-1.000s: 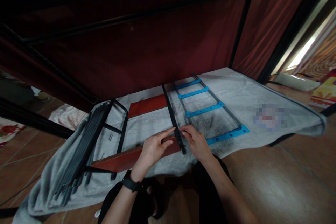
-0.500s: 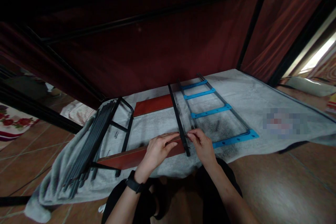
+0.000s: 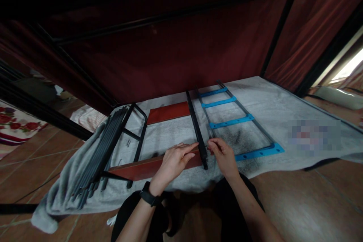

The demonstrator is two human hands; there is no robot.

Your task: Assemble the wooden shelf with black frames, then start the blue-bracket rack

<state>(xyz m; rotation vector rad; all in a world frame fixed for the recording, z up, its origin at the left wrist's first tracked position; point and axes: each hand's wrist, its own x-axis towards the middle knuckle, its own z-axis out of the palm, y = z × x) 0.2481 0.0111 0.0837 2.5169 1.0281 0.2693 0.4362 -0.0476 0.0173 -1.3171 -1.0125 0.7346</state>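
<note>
On blanket (image 3: 269,113): patch (image 3: 307,136) blurred, unreadable; left hand (image 3: 176,159) on board (image 3: 141,171).

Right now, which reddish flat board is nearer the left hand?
The front reddish flat board, partly hidden by the left hand; the rear board lies unobstructed, farther away.

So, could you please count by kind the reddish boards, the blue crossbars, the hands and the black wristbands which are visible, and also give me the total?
Reddish boards: 2
Blue crossbars: 4
Hands, left hand and right hand: 2
Black wristband: 1
Total: 9
</note>
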